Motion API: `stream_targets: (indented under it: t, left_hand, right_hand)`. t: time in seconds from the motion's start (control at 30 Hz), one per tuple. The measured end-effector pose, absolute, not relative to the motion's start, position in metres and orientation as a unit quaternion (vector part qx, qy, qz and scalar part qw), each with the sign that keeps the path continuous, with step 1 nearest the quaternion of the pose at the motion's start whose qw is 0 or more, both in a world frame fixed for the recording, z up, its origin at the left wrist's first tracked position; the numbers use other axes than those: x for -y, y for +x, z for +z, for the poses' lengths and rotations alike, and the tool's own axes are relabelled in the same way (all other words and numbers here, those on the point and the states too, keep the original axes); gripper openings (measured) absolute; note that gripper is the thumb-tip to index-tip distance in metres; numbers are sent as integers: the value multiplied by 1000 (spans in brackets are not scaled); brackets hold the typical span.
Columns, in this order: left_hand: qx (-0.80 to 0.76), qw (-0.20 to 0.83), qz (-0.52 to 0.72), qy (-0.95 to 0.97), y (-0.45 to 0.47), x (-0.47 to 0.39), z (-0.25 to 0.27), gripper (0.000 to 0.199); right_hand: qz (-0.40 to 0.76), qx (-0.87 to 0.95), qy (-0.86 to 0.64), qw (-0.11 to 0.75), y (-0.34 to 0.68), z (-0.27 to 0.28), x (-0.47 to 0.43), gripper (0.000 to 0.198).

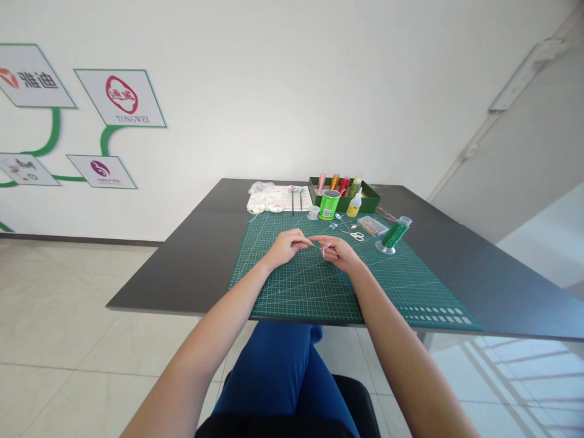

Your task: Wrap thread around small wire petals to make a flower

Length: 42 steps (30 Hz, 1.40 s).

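Observation:
Above the green cutting mat (301,292), my left hand (288,246) and my right hand (340,252) face each other, fingertips almost meeting. The left fingers are pinched together at one end of a thin dark strand (316,245), too fine to name surely as wire or thread. My right hand is curled, its index finger pointing at the left fingertips. A small pale pink-purple loop (325,248) shows at its fingers, with its kind unclear. Nearest on the right lie white-handled scissors (357,235) and a spool of green thread (395,236).
Behind my hands stand a green can (329,205), a glue bottle (354,203) and a dark green box (371,201) of coloured thread spools. A clear case (373,225) lies nearby. Two dark-stemmed pieces (292,201) rest on white patterned sheets (269,198). The black table (182,267) meets a white wall.

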<state>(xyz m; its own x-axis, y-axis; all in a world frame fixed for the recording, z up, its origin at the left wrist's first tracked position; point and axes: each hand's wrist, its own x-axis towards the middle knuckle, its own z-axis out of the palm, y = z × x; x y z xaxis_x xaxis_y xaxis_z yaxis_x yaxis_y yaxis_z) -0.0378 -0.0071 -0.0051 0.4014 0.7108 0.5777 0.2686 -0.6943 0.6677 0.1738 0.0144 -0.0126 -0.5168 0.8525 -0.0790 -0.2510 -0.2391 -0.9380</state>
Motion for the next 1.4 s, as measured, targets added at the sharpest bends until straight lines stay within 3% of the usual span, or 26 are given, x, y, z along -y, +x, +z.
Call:
stream_targets:
  t: [0.33, 0.7, 0.87, 1.07, 1.4]
  left_hand:
    - [-339, 323, 512, 720, -41, 2, -5, 14]
    - [-357, 337, 543, 681, -42, -1, -8, 15]
    - [-361, 352, 559, 658, -41, -3, -11, 17]
    - [-366, 368, 570, 637, -42, -4, -12, 21]
    - [-370, 411, 573, 605, -40, -4, -12, 28]
  right_hand:
    - [713, 475, -290, 426, 179, -16, -19, 14]
    - [613, 532, -354, 465, 165, -18, -14, 16]
    - [552, 537, -368, 521, 161, -18, -13, 21]
    - [436, 678, -372, 460, 158, -19, -8, 19]
    - [443, 643, -400, 479, 158, -20, -11, 35]
